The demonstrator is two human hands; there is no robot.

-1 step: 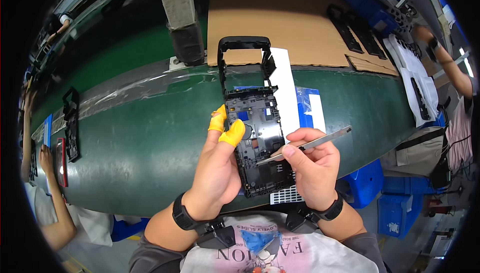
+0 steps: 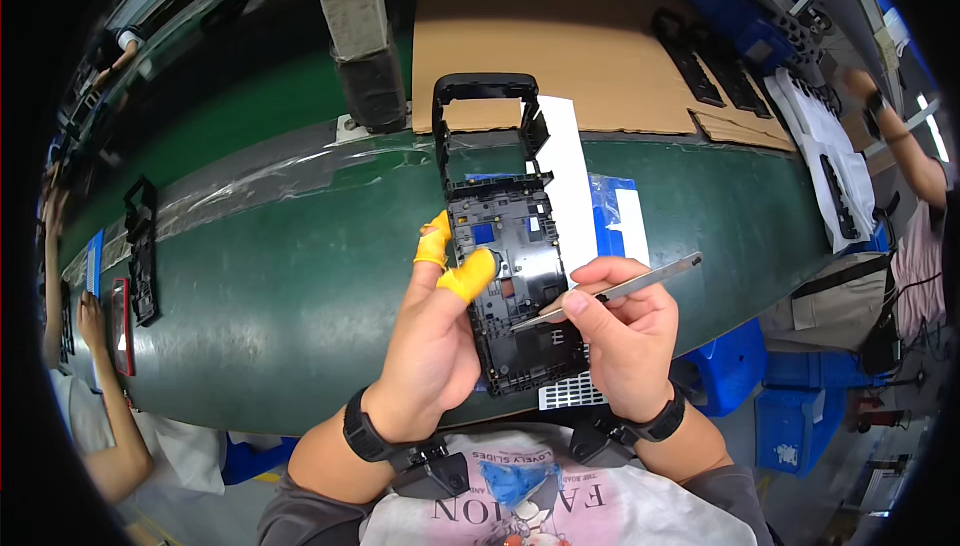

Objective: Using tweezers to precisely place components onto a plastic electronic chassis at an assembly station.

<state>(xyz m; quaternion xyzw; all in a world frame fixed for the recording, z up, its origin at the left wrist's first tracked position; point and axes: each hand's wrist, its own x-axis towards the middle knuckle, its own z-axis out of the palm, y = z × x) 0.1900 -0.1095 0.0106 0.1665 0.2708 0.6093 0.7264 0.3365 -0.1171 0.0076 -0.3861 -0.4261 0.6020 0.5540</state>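
Note:
A long black plastic housing (image 2: 530,261) with an open frame at its far end is held tilted above the bench. My left hand (image 2: 425,336) grips its left edge, its yellow-covered thumb pressed on the inner face and another yellow-covered finger at the side. Between the thumb and fingers of my right hand (image 2: 630,336) are slim metal tweezers (image 2: 655,277), slanting down to the left. Their tip meets or hovers just over the lower part of the housing; contact cannot be made out. The left hand's other fingers are hidden behind the housing.
Beyond the housing lie a white sheet (image 2: 567,161) and a blue-and-white packet (image 2: 622,216) on the green bench (image 2: 290,296). A post (image 2: 365,56) rises beside the cardboard (image 2: 560,16). Black parts (image 2: 143,251) lie left; co-workers' arms (image 2: 105,371) show at both sides.
My left thumb has shifted slightly to the right on the housing's inner face. The tweezers keep their place on the housing.

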